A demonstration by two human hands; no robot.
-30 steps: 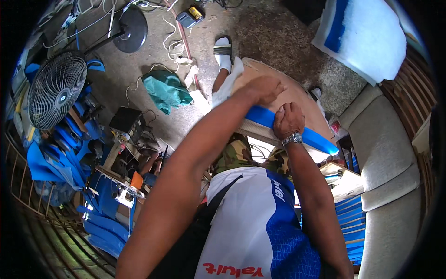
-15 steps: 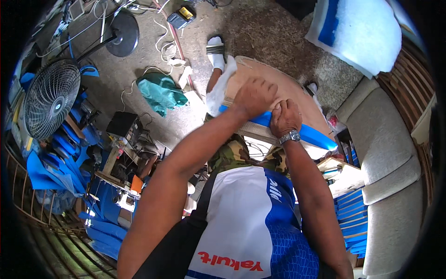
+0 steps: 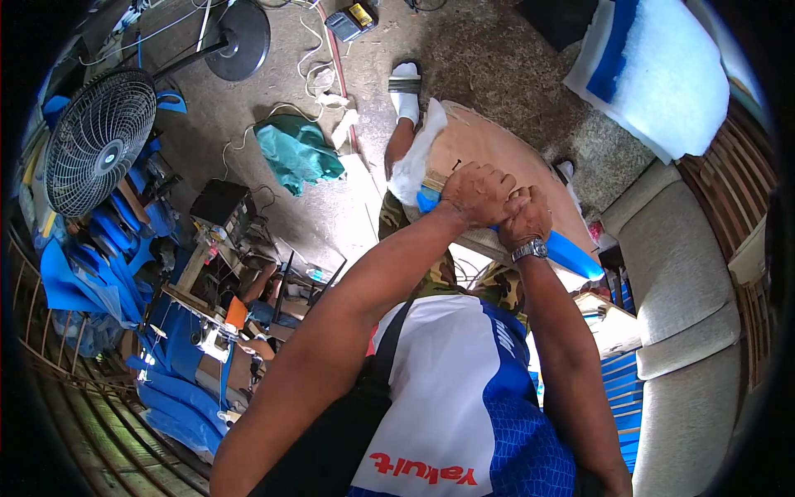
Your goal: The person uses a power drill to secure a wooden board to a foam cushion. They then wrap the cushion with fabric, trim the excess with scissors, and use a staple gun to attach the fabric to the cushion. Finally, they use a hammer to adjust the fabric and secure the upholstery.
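Observation:
A curved tan wooden panel [image 3: 489,141] rests in front of my legs, white padding [image 3: 422,157] showing at its left end. Bright blue fabric [image 3: 575,255] runs along the near edge and shows again left of my hands. My left hand [image 3: 479,195] is closed at that edge, knuckles up, its fingers curled on the fabric. Against it, my right hand [image 3: 527,222], below a metal wristwatch, is also closed on the fabric; the fingertips are partly hidden. A small dark nail-like piece [image 3: 455,164] lies on the panel beside my left hand.
A black fan [image 3: 103,153] stands at left, near stacked blue pieces [image 3: 108,269]. Green cloth [image 3: 298,153] and cables lie on the floor. Another person's hand [image 3: 261,348] shows beside a sewing machine [image 3: 217,344]. A white padded piece [image 3: 671,79] and grey sofa [image 3: 691,273] are at right.
My left hand has come down and nearer to my right hand, and the two now press together at the panel's edge. The whole view has shifted slightly.

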